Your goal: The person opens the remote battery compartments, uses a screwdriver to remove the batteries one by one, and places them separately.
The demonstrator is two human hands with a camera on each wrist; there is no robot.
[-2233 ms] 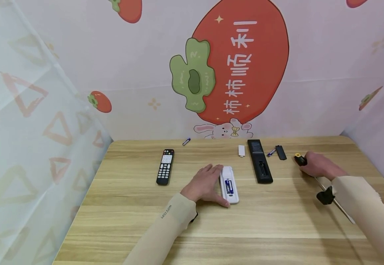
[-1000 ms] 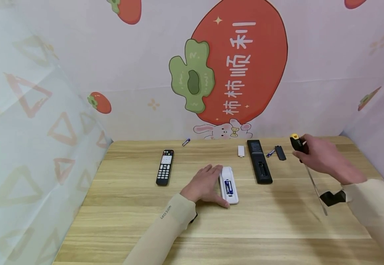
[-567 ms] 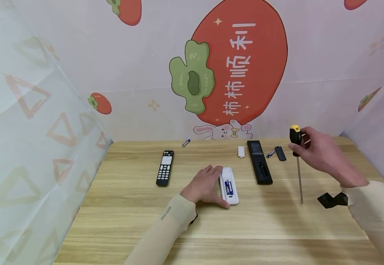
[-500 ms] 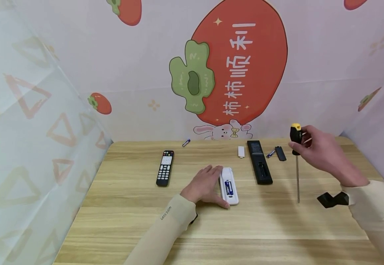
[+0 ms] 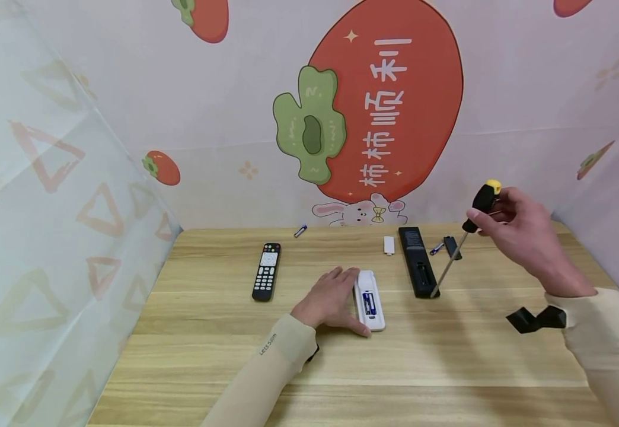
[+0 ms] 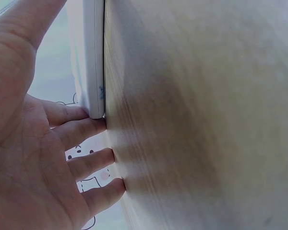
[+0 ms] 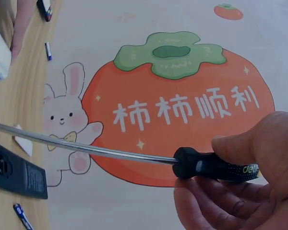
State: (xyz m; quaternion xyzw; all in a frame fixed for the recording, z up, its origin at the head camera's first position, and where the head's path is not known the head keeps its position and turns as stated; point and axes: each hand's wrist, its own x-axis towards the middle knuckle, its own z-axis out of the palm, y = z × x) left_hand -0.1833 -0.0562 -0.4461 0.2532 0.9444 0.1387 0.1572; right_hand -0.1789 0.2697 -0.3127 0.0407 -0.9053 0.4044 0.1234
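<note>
My left hand (image 5: 326, 301) rests beside a white remote control (image 5: 376, 320), thumb at its near end and fingertips at its far end. That remote lies back up, two blue batteries (image 5: 369, 303) in its bay. In the left wrist view, the spread, fairly straight fingers (image 6: 89, 165) meet the tabletop by the remote's end. My right hand (image 5: 533, 240) grips a long screwdriver (image 5: 481, 207) by its black-and-yellow handle, raised and slanted. The shaft's tip overlaps the near end of a black remote control (image 5: 412, 252) lying back up with an uncovered battery bay.
A second black remote (image 5: 267, 271) with white buttons lies on the left of the wooden table (image 5: 208, 356). At the back are a loose battery (image 5: 300, 231), a white cover (image 5: 389, 245), another battery (image 5: 437, 248) and a black cover (image 5: 452, 247). A printed cloth (image 5: 235, 107) hangs behind.
My right hand has lifted the screwdriver off the right side of the table, turned it tip down, and swung the tip leftward to the black remote. My left hand stays put.
</note>
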